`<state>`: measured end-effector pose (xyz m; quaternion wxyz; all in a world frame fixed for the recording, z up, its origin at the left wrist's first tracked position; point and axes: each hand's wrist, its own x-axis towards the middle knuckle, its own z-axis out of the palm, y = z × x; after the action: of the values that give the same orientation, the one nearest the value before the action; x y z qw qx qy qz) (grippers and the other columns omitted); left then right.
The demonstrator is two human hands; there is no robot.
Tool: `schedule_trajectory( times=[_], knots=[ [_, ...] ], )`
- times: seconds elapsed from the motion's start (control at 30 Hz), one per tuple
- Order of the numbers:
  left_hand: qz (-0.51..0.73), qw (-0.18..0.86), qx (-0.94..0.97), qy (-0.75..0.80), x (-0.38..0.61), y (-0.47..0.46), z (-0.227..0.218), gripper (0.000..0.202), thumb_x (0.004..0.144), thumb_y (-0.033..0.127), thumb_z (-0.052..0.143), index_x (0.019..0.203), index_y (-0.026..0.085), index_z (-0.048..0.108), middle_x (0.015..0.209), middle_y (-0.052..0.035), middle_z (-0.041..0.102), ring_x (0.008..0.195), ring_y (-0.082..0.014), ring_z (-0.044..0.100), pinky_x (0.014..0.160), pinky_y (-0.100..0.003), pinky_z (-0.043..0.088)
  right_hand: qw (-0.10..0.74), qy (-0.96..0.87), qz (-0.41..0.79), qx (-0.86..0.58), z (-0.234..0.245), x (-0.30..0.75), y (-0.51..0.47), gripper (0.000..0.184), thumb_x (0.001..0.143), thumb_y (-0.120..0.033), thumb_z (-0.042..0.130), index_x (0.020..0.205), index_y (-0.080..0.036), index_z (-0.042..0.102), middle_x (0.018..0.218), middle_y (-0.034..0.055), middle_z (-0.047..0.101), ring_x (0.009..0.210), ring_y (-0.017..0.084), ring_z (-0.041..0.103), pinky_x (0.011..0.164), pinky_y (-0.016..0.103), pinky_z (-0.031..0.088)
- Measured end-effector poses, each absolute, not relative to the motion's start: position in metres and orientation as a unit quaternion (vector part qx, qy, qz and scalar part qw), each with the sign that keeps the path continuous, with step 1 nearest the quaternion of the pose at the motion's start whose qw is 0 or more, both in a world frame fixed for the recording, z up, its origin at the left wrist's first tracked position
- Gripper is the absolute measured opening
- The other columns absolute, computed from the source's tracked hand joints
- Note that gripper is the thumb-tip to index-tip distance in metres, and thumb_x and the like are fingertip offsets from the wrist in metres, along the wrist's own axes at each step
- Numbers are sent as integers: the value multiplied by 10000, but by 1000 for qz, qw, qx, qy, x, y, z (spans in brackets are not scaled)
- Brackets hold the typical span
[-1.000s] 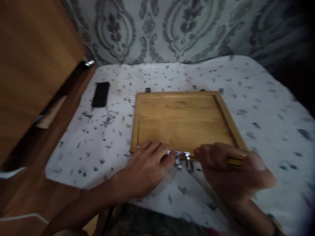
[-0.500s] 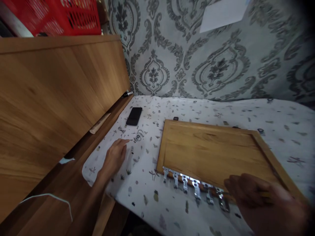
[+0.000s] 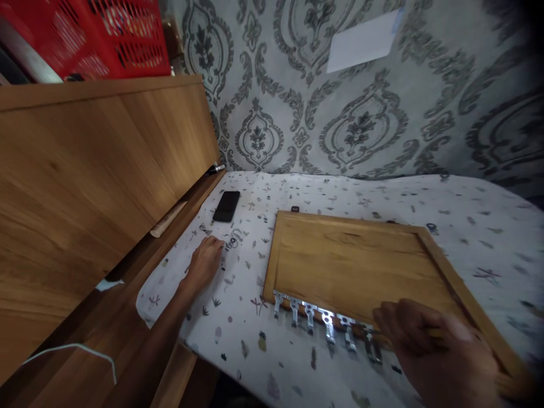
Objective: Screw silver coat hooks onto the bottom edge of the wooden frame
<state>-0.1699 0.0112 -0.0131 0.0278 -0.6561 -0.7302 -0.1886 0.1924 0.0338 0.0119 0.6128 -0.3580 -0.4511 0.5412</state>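
Observation:
My left hand (image 3: 206, 260) rests on the patterned cloth with its fingers pinched together, at the edge of a small cluster of screws (image 3: 233, 242). Whatever lies between the fingertips is too small to name. Over the lower right of a wooden panel with a raised frame (image 3: 352, 255), my right hand (image 3: 433, 345) is closed around a thin yellowish handle (image 3: 436, 333), mostly hidden by the fingers. Along the panel's near edge lie several metal hinges (image 3: 327, 326), side by side, their arms pointing towards me. The rightmost hinge is nearest my right hand.
A black phone (image 3: 226, 206) lies beyond my left hand. On the left stands a wooden cabinet side (image 3: 106, 170) with a red basket (image 3: 127, 45) on top. A wooden stick (image 3: 168, 220) and a white cable (image 3: 80, 347) lie along the ledge. Patterned wallpaper (image 3: 357, 130) backs the table.
My left fingers have drawn in from a stretched index finger to a pinch by the screws. My right hand stays closed over the panel. The whole view has shifted slightly.

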Motion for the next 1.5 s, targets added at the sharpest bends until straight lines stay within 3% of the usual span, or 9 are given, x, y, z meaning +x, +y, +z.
schedule_trajectory(
  times=[0.13,0.43,0.6,0.7,0.87,1.13,1.3,1.5],
  knots=[
    [-150,42,-642,-751,-166,9,-12,274,1010,126,460,998,193,726,1029,-87,696,1047,-228,633,895,-346,530,611,-447,533,-378,11,189,31,704,724,-691,740,402,-227,321,431,-36,235,396,117,284,365,296,275],
    [-108,15,-642,-759,-168,10,0,225,957,177,468,827,201,650,968,-84,706,976,-243,642,806,-326,476,602,-496,562,-276,22,186,30,689,829,-656,677,427,-223,322,410,-65,208,380,90,217,366,268,200],
    [-85,43,-672,-734,-175,12,1,222,950,266,428,859,221,626,926,-60,702,891,-240,648,746,-314,460,614,-490,565,-251,21,185,30,687,863,-651,647,457,-227,291,425,-81,187,375,74,189,377,248,178],
    [-90,33,-691,-717,-179,13,2,265,962,311,411,916,219,654,999,-68,719,953,-246,673,805,-320,493,619,-473,576,-246,20,186,31,697,866,-646,661,463,-222,281,428,-87,181,373,63,170,379,238,165],
    [-109,-12,-703,-702,-195,19,3,280,902,314,448,903,200,704,981,-65,758,891,-234,719,836,-311,529,623,-452,593,-236,20,189,33,706,847,-654,693,468,-222,284,426,-92,186,372,59,161,383,238,154],
    [-133,23,-703,-698,-189,19,19,220,914,375,520,866,230,678,929,-18,728,842,-217,682,744,-289,505,628,-447,599,-217,19,190,35,694,886,-624,678,488,-213,286,437,-88,205,389,56,174,398,232,163],
    [-345,-155,-642,-667,-108,23,43,135,833,347,707,880,226,742,877,22,748,716,-144,629,661,-236,502,627,-447,598,-222,19,190,34,693,884,-622,683,494,-212,283,443,-87,209,396,52,177,399,226,163],
    [-310,-474,-671,-479,10,49,39,201,838,373,724,829,174,746,816,-22,731,714,-150,651,635,-240,505,625,-455,590,-232,20,190,33,706,875,-641,687,483,-216,282,442,-84,220,395,54,198,397,234,172]
  ],
)
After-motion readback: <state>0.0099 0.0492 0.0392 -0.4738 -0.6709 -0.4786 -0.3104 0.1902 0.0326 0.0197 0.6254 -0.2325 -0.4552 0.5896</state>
